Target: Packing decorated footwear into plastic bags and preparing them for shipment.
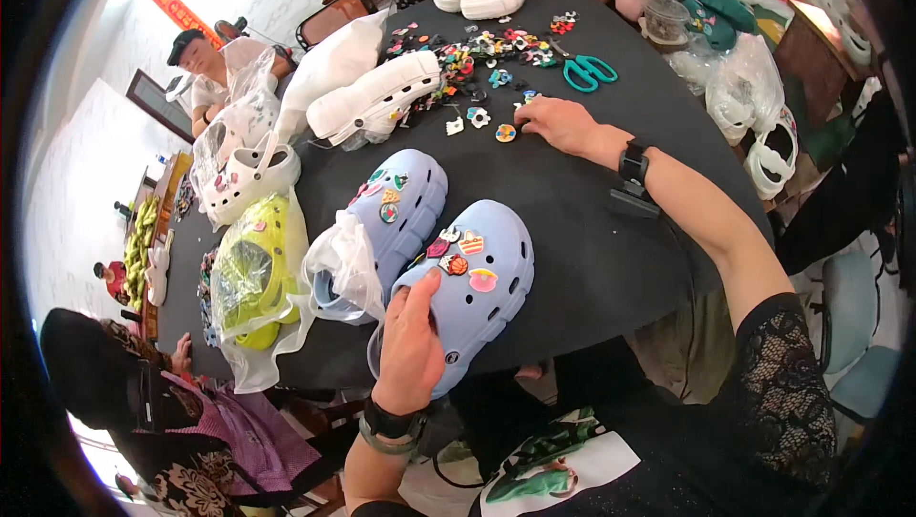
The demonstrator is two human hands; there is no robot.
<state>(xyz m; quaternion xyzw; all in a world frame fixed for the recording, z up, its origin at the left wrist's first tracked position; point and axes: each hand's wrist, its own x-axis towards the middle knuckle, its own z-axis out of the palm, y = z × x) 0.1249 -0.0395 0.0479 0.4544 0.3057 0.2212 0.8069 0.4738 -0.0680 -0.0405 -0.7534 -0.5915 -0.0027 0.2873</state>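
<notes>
pale blue clog [477,274] | left hand [410,345] grips | right hand [558,123] on charms [487,48]

teal scissors [589,70] — table far side | lime-green clogs [250,269] — bagged, left

Daylight floods my view from the upper left, overexposing it (glare); the black bench [592,259] stays evenly lit. Fisheye rim bends, darkens.

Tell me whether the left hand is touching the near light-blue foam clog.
Touching: the head view shows the left hand lying on the near light-blue foam clog, its fingers overlapping the heel end.
</notes>
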